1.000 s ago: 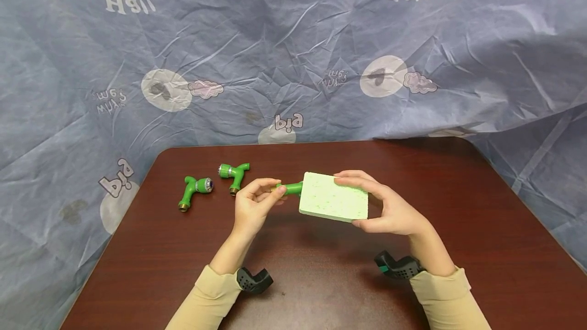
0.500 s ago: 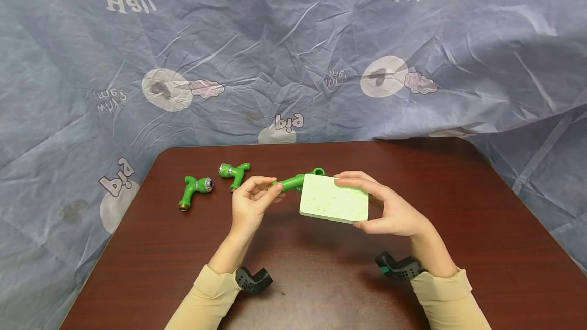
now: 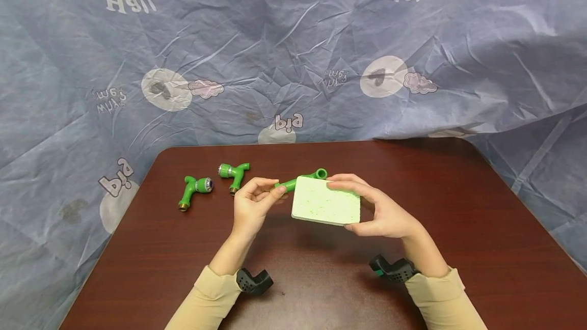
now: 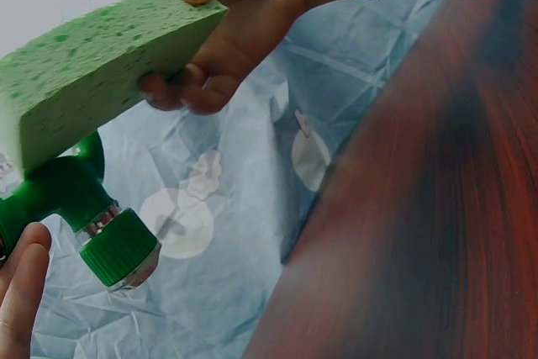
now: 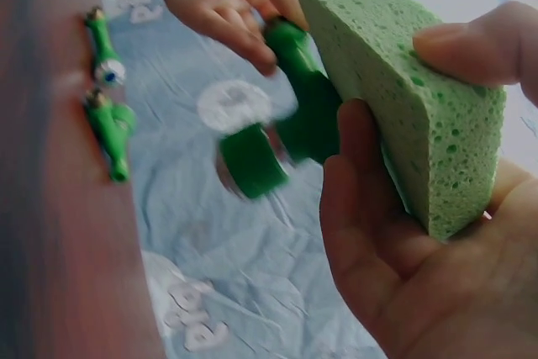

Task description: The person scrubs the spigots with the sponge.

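My left hand (image 3: 254, 204) pinches a green tap (image 3: 289, 184) by its threaded end, above the table. A pale green sponge (image 3: 324, 201) is in my right hand (image 3: 385, 212), thumb below and fingers over the top edge in the head view. The sponge lies against the tap's body and hides part of it from the head camera. In the left wrist view the tap's ribbed green collar (image 4: 120, 247) points down, under the sponge (image 4: 109, 65). The right wrist view has the sponge (image 5: 395, 65) between thumb and fingers, with the tap (image 5: 311, 107) just behind.
Two more green taps lie at the table's back left, one (image 3: 194, 191) nearer the left edge, the other (image 3: 234, 176) farther back. Behind the dark red-brown table (image 3: 321, 279) hangs a wrinkled blue printed cloth (image 3: 257, 65).
The tap has tilted and turned, so its open spout now shows above the sponge. My right hand has shifted the sponge slightly left along the tap. The left hand stays nearly in place.
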`<state>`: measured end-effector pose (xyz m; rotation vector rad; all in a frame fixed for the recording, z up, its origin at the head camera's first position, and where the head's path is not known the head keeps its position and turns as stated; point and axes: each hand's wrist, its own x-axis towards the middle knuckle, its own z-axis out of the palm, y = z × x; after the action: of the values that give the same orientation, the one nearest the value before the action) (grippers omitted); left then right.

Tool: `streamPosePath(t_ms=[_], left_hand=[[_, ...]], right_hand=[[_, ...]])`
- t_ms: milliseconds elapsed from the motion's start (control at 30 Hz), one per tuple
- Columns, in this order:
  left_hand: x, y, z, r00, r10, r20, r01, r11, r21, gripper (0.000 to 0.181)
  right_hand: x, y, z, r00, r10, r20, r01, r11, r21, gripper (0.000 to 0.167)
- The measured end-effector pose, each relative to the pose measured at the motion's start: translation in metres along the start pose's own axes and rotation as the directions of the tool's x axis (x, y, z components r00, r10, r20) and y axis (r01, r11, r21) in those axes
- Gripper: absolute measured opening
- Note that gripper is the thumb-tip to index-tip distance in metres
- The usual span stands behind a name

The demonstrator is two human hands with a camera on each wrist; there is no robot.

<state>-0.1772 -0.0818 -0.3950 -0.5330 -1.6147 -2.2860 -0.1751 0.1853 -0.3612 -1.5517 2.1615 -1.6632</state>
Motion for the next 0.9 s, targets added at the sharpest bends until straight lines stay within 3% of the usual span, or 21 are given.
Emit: streamPosePath(t_ms=[133,333,533,667,900], left_hand=[[0.0,0.001,0.0,1.0,-0.004,-0.006,0.004,1.0,0.012,0.026],[0.001,0.003,-0.001,1.0,0.019,-0.015,-0.02,0.999,-0.033,0.027],[0.0,0.002,-0.001,0.999,0.002,-0.032,-0.002,1.0,0.023,0.024],[0.002,0.001,-0.003,1.0,0.019,-0.018,-0.02,0.999,-0.03,0.026],[0.002,0.005,-0.003,1.0,0.016,0.013,-0.015,0.998,-0.055,0.029]], right_hand=[[0.003,0.001,0.005,0.998,0.022,0.052,-0.023,1.0,0.012,0.074],[0.0,0.002,0.002,1.0,-0.001,0.004,0.001,1.0,0.011,0.075],[0.009,-0.008,0.011,0.998,0.008,0.054,-0.007,1.0,-0.014,0.073],[0.008,-0.014,0.004,1.0,-0.01,0.027,0.012,0.999,-0.047,0.073],[-0.003,-0.001,-0.01,0.999,-0.045,-0.02,0.044,0.998,-0.035,0.075]])
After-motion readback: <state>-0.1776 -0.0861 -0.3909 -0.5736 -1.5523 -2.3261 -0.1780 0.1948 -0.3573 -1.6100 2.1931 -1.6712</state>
